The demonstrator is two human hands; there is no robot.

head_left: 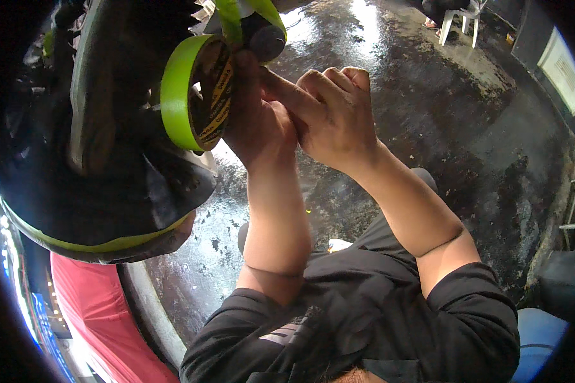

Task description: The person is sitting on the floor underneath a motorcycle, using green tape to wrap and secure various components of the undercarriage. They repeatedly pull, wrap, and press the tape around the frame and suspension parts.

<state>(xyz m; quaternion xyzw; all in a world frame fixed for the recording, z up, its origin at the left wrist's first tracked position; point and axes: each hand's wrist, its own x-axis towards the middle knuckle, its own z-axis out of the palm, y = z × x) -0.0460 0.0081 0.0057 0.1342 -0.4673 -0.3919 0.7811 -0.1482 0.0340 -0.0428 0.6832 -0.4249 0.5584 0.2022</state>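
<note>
At the upper middle, a roll of bright green tape [179, 96] is upright against my left hand [262, 127]. My left hand appears closed on the roll's right side; most of its fingers are in shadow or hidden. My right hand [338, 115] meets it from the right. Its index finger stretches toward the left thumb and the other fingers curl in; anything pinched there is hidden. Just above, a green strip [231, 22] loops near a dark rounded knob [267, 43]. A large black object with curved panels [89, 210] and a green lower edge fills the left side.
The dark, wet-looking floor [466, 147] has worn patches. A white plastic chair [464, 19] and part of a person's foot [431, 24] are far right. Red cloth [102, 306] hangs at lower left. A blue container [540, 338] stands at lower right.
</note>
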